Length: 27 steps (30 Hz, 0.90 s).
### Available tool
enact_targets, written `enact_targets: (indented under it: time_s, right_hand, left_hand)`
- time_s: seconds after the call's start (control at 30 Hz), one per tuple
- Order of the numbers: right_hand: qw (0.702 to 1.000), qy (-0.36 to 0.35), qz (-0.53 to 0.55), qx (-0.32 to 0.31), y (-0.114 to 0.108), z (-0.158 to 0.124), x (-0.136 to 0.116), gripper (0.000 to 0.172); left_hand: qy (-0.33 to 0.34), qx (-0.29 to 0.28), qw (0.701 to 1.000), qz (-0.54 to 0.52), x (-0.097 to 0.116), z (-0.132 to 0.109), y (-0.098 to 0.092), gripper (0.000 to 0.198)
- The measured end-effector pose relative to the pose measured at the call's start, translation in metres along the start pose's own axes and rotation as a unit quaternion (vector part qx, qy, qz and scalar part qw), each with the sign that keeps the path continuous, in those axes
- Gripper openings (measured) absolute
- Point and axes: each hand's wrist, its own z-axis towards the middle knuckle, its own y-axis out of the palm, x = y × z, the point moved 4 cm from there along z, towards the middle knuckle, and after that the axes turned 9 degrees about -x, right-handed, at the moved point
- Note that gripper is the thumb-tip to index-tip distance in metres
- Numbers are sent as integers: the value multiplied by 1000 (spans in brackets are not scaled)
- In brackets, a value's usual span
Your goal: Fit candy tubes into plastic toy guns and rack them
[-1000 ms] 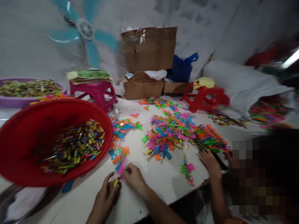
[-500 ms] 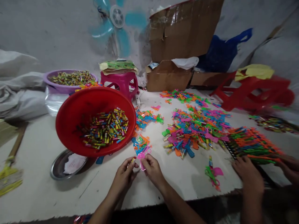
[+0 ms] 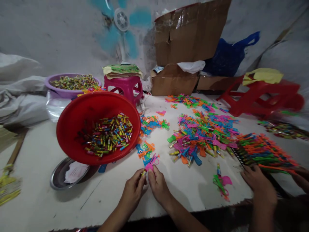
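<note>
On the left, a metal dish [image 3: 56,179] with white paper [image 3: 75,171] in it is set beside the tilted red basin [image 3: 70,129]. If the basin's rim were knocked by a sleeve or forearm, its small tubes [image 3: 109,138] could be spilled over the white table [image 3: 72,212]; how the basin is propped cannot be told. A yellow tube [image 3: 144,172] is pinched between the thumb and fingers of the left hand [image 3: 132,188]. Being small and apparently smooth, it could be dropped if the grip were loosened. Just beside it, over the table's front part, a pink plastic piece [image 3: 149,166] is pinched by the right hand [image 3: 158,185]. Whether piece and tube are touching cannot be told. The thin plastic could be bent or cracked if it were pressed askew. Farther right, the large heap [image 3: 202,138] could be scattered by a careless sweep, and the loose green-and-pink cluster [image 3: 221,183] could be brushed off the near edge by a co-worker's hand [image 3: 257,180].
</note>
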Motion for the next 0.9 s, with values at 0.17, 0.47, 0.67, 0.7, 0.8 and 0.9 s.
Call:
enact_targets:
  time_s: [0.17,0.47,0.67,0.7,0.8,0.9]
  right_hand:
    - [997,54,-30,46,-49,6,23,32]
    - [877,45,-420,231,-137,38,15,33]
    - [903,-106,-409,-76,-1,64,23,39]
    - [905,-122,-396,-101,3,58,23,35]
    - [915,-158,-336,-156,-12,32,26,26]
    - [951,-95,-286,-64,-42,14,30,22]
  left_hand:
    - [-40,-9,999,2,-5,9,10,34]
    - [-139,128,903,-384,-38,16,-28,57]
    - [-40,121,990,-65,-23,8,-33,15]
    - [-34,125,991,24,-26,3,-40,11]
    - [-30,109,970,217,-41,-12,-60,12]
    - [-49,125,954,267,-51,-18,-70,24]
